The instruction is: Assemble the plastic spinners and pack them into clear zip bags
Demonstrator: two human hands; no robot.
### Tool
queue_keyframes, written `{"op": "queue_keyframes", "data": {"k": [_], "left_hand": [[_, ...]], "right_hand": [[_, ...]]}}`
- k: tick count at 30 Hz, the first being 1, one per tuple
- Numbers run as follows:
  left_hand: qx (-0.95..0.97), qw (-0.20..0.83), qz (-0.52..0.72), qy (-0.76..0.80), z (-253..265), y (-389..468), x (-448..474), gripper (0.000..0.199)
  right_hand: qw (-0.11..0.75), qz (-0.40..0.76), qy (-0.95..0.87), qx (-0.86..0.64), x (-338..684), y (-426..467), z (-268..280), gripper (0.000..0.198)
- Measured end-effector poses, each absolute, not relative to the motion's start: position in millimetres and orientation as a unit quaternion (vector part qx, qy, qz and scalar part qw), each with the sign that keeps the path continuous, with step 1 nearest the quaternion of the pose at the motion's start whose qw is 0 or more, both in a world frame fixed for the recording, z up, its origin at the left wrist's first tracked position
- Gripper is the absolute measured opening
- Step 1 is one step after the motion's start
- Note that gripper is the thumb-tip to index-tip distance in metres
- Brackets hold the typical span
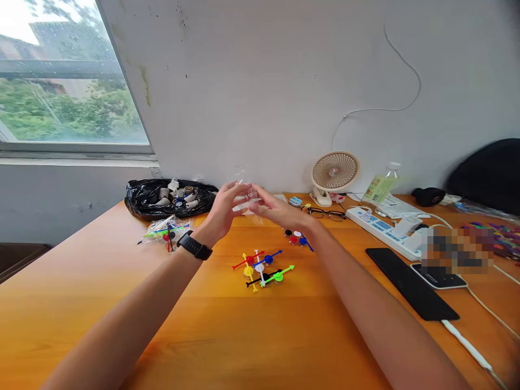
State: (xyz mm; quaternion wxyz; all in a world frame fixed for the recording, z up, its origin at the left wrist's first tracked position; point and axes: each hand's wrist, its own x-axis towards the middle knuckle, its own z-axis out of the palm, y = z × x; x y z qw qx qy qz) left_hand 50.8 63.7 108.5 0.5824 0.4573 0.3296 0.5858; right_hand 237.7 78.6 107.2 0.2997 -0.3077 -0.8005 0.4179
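Note:
A clear plastic bag is held up in the air above the far part of the table. My left hand, with a black watch on its wrist, grips the bag's left side. On the other side, my right hand pinches it between thumb and fingers. Below them on the table lies a loose group of arrow spinners in red, yellow, white, blue, black and green. More small spinner pieces lie beside my right forearm, which partly covers them. To the left rests a clear bag of spinner parts.
A black plastic bag with several grey rolls stands at the back left. Along the right are a clip fan, glasses, a bottle, a power strip, a black slab and cables.

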Motion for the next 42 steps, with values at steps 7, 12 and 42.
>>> {"op": "queue_keyframes", "data": {"k": [7,12,42], "left_hand": [[0.444,0.57,0.596,0.349,118.1,73.0,29.0,0.051],[0.456,0.56,0.597,0.349,129.1,73.4,19.4,0.053],[0.485,0.559,0.557,0.377,123.0,78.4,15.7,0.048]], "right_hand": [[0.506,0.225,-0.649,-0.521,325.5,140.5,79.8,0.047],[0.679,0.202,-0.372,-0.599,407.8,167.1,60.3,0.034],[0.711,0.321,-0.294,-0.552,430.5,179.8,47.4,0.018]]}}
